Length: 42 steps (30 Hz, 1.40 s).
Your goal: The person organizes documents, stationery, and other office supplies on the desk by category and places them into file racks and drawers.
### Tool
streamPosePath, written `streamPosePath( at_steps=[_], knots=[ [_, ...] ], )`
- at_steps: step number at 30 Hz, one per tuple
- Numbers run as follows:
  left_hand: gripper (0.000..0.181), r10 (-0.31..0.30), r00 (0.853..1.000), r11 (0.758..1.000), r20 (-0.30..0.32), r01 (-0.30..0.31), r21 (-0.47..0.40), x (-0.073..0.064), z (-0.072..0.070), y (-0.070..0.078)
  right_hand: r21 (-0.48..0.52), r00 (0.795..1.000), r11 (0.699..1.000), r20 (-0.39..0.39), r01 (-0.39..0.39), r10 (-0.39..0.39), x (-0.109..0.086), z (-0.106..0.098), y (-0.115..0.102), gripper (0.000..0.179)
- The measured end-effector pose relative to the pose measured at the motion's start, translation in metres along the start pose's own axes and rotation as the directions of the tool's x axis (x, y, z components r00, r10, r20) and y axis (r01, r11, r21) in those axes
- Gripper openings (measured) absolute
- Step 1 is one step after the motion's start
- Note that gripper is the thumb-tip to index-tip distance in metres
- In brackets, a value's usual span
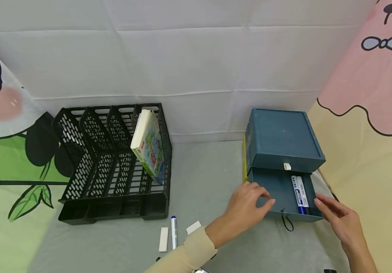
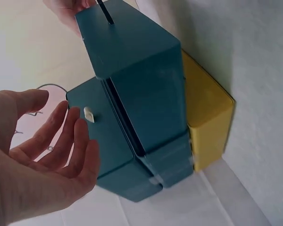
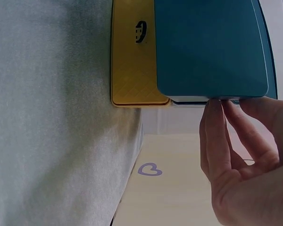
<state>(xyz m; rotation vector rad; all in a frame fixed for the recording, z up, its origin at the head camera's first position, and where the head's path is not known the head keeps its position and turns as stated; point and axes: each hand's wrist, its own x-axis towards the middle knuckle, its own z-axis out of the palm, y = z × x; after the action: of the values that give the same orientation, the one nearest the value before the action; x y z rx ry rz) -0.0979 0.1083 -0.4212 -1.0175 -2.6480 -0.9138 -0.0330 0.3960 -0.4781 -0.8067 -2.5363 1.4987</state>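
A blue two-drawer box point(image 1: 284, 136) stands at the right, its lower drawer point(image 1: 270, 185) pulled out. Two white markers, one with a blue cap point(image 1: 297, 193) and one with a dark cap point(image 1: 303, 193), lie side by side along the drawer's right. My left hand point(image 1: 245, 204) hovers at the drawer's left front, fingers loosely bent and holding nothing. At the opposite side, the fingertips of my right hand point(image 1: 344, 222) touch the drawer's right wall near the front corner. A black cord loop point(image 1: 287, 223) hangs at the drawer front; the upper drawer has a white tab point(image 1: 287, 166).
Under the blue box sits a yellow box point(image 3: 132, 75). A black mesh rack point(image 1: 114, 163) with books point(image 1: 149, 148) in its right slot stands at the left. White blocks point(image 1: 163, 239) and another marker point(image 1: 174, 232) lie near my left forearm. A white cloth hangs behind.
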Motion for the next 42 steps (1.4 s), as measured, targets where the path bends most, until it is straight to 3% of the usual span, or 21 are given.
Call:
streamPosePath(
  at_steps=[4,7,13,20,28,37,39,42],
  knots=[
    [0.013,0.053,0.994,0.995,-0.099,-0.044,0.09,-0.013,-0.004,-0.01,0.007,1.0,1.0,0.002,0.004,-0.004,0.0,0.0,0.0,0.061],
    [0.013,0.067,0.988,0.989,-0.141,-0.047,0.14,-0.023,-0.007,-0.017,0.011,1.0,1.0,0.003,0.012,-0.012,0.001,0.0,0.0,0.06],
    [0.013,0.042,0.98,0.988,-0.197,-0.011,0.154,-0.044,-0.011,-0.034,0.007,1.0,1.0,0.005,0.0,-0.001,0.001,0.001,0.001,0.062],
    [0.014,-0.028,0.967,0.983,-0.253,0.072,0.168,-0.071,-0.01,-0.053,0.001,1.0,1.0,0.001,-0.018,0.018,0.002,0.002,0.002,0.064],
    [0.02,-0.115,0.928,0.966,-0.355,0.187,0.177,-0.098,-0.011,-0.071,-0.005,0.999,0.999,-0.004,-0.041,0.041,0.002,-0.001,0.003,0.065],
    [0.027,-0.169,0.885,0.921,-0.433,0.298,0.25,-0.13,-0.01,-0.094,0.008,1.0,1.0,-0.002,-0.027,0.027,0.002,0.0,0.002,0.062],
    [0.03,-0.204,0.876,0.905,-0.437,0.339,0.257,-0.136,-0.01,-0.098,0.011,1.0,1.0,-0.001,-0.025,0.025,0.002,0.0,0.002,0.062],
    [0.03,-0.31,0.857,0.869,-0.412,0.431,0.243,-0.145,-0.011,-0.1,0.005,1.0,1.0,-0.001,-0.027,0.027,0.003,0.0,0.002,0.063]
  ],
)
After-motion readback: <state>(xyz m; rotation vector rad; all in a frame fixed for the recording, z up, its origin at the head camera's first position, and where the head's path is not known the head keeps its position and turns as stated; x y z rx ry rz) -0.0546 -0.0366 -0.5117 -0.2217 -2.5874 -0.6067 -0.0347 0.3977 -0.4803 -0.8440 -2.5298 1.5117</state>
